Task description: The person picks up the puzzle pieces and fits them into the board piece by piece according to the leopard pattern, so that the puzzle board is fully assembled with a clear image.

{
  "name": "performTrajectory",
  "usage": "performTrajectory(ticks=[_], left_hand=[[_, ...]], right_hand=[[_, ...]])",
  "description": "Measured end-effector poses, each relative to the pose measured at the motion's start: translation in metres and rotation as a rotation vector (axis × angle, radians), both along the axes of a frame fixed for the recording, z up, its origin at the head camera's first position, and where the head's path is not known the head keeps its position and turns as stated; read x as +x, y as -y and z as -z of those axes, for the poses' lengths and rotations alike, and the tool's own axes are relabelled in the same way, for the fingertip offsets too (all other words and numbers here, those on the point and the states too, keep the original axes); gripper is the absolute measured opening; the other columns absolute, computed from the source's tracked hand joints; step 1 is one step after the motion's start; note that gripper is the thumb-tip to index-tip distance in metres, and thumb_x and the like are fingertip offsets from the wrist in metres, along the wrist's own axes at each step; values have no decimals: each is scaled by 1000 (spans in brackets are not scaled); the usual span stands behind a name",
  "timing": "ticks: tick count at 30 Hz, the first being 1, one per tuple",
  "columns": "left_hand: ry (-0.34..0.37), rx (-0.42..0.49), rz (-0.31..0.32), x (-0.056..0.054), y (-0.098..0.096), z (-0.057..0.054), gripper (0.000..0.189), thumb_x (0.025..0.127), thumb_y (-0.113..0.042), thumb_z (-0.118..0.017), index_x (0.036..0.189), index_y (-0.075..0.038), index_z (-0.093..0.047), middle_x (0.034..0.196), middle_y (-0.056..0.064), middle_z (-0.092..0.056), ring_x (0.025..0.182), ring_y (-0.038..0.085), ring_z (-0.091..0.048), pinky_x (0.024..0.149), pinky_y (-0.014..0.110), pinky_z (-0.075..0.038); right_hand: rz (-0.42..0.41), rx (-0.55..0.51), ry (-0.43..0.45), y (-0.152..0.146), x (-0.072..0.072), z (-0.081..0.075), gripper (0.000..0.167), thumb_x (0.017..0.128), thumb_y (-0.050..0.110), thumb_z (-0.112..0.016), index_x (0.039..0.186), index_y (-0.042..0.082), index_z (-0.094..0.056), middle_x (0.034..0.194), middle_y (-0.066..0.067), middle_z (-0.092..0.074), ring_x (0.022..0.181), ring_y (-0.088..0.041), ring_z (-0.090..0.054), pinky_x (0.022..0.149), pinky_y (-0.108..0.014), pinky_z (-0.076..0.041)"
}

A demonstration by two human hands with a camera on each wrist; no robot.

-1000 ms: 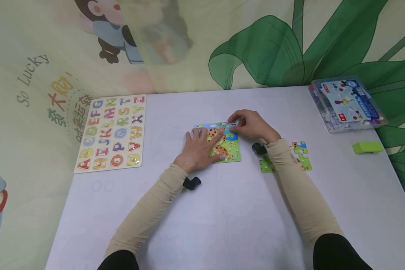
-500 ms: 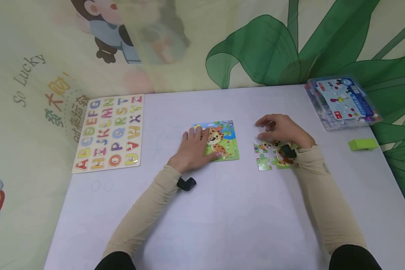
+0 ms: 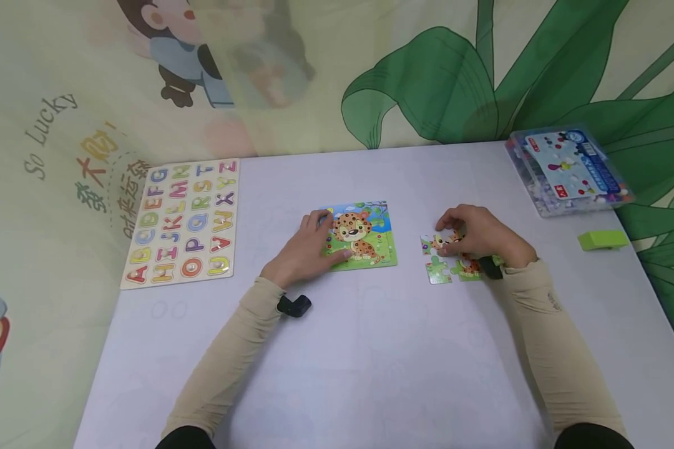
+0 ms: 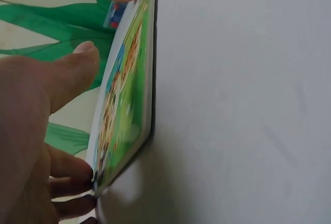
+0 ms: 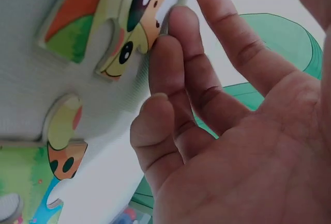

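Note:
The leopard puzzle (image 3: 359,234) lies on the table in its square board, with a cartoon leopard on green grass and blue sky. My left hand (image 3: 303,249) rests at its left side. In the left wrist view the fingertips (image 4: 77,206) meet the board's edge and the thumb (image 4: 77,74) is raised off the picture. My right hand (image 3: 480,234) is over a group of loose puzzle pieces (image 3: 438,271), partly covering them. The right wrist view shows its bent fingers (image 5: 168,66) beside a piece with a printed eye (image 5: 121,56), with no pinch visible.
A wooden alphabet board (image 3: 182,224) with coloured letters lies at the table's left. At the back right stands a clear plastic box (image 3: 573,168) of small parts, with a green block (image 3: 603,240) in front of it. A printed cloth hangs behind the table.
My right hand has left the puzzle's upper right corner and moved right, then down to the loose pieces. My left hand has slid left, off the picture to the board's side.

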State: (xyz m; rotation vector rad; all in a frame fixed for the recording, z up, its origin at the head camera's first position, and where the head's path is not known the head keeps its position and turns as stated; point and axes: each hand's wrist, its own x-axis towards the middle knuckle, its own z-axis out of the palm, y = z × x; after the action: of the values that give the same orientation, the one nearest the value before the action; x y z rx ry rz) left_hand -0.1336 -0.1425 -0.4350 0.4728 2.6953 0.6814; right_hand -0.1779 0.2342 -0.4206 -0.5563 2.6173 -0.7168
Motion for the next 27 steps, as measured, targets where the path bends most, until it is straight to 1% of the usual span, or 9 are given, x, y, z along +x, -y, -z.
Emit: performTrajectory(ticks=[4, 9, 12, 15, 21, 27], left_hand=[[32, 48, 14, 1, 10, 0, 95, 100, -54, -67, 168, -4, -25, 177, 10, -18, 163, 29, -21, 131, 47, -30], [47, 59, 62, 2, 19, 2, 100, 98, -51, -73, 169, -5, -20, 180, 6, -10, 166, 28, -13, 133, 46, -22], [32, 49, 87, 3, 21, 5, 107, 95, -51, -76, 170, -4, -16, 181, 5, -6, 167, 28, -11, 134, 45, -20], [8, 34, 99, 5, 22, 8, 111, 93, -52, -79, 170, -2, -15, 181, 7, -5, 167, 29, -10, 134, 45, -19], [-26, 36, 93, 5, 21, 10, 111, 90, -50, -83, 169, -2, -20, 180, 9, -10, 166, 31, -15, 134, 46, -20], [-56, 21, 103, 5, 22, 11, 110, 90, -51, -82, 169, -3, -21, 179, 10, -12, 166, 31, -15, 134, 47, -19]], right_hand=[[-3, 9, -23, 0, 0, 2, 33, 84, 18, -92, 109, 5, -74, 109, -14, -69, 102, -30, -60, 92, -47, -49], [-5, -5, -23, 0, 1, 3, 30, 84, 19, -92, 104, 6, -75, 104, -12, -71, 99, -29, -58, 87, -44, -47], [-9, -27, -28, 0, 2, 4, 30, 84, 18, -92, 104, 6, -74, 103, -11, -72, 97, -29, -56, 86, -43, -45], [-9, -48, -41, 1, 3, 6, 29, 84, 15, -92, 104, 6, -71, 99, -9, -72, 95, -27, -57, 86, -41, -46], [-33, -83, -77, 2, 6, 9, 30, 87, 14, -89, 109, 6, -69, 95, -6, -70, 89, -21, -62, 80, -35, -52], [-48, -99, -95, 1, 9, 10, 31, 89, 15, -88, 114, 5, -73, 97, -6, -72, 86, -18, -64, 78, -33, -54]])
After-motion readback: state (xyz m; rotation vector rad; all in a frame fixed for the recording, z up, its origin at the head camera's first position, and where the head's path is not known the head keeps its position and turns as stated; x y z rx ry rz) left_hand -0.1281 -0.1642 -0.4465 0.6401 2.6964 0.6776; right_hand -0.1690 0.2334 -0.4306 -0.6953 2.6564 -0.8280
